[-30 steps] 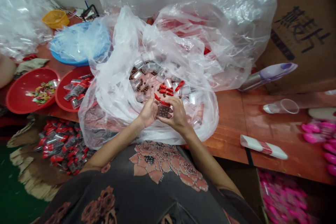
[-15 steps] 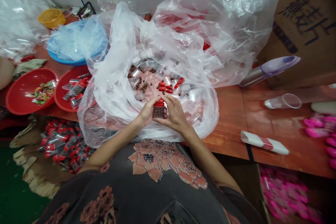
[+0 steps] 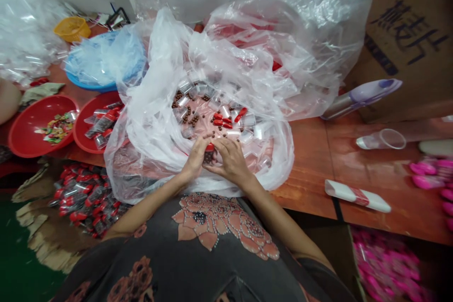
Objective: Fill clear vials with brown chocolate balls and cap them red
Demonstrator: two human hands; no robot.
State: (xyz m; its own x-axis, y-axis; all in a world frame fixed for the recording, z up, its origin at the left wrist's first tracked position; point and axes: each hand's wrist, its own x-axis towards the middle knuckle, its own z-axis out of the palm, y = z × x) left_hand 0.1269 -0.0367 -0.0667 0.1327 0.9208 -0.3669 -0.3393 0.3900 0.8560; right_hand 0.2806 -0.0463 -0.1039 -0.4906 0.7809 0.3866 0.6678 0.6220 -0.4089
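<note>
Between my two hands is a small clear jar with a red lid, filled with brown balls. My left hand is closed on its left side, thumb and fingers up by the lid. From the right, my right hand wraps round the jar, fingers over its top and thumb low, hiding part of it. Just beyond lie several small red plastic pieces, loose brown balls and clear empty containers, all on a spread plastic bag.
At the left stand a red bowl with colourful bits, another red bowl with filled jars, and a blue basin. A heap of red-lidded jars lies lower left. To the right are a bottle, a clear cup and a carton.
Both hands have shifted slightly down and left with the jar. The jar's lid is turned and more covered by my right fingers.
</note>
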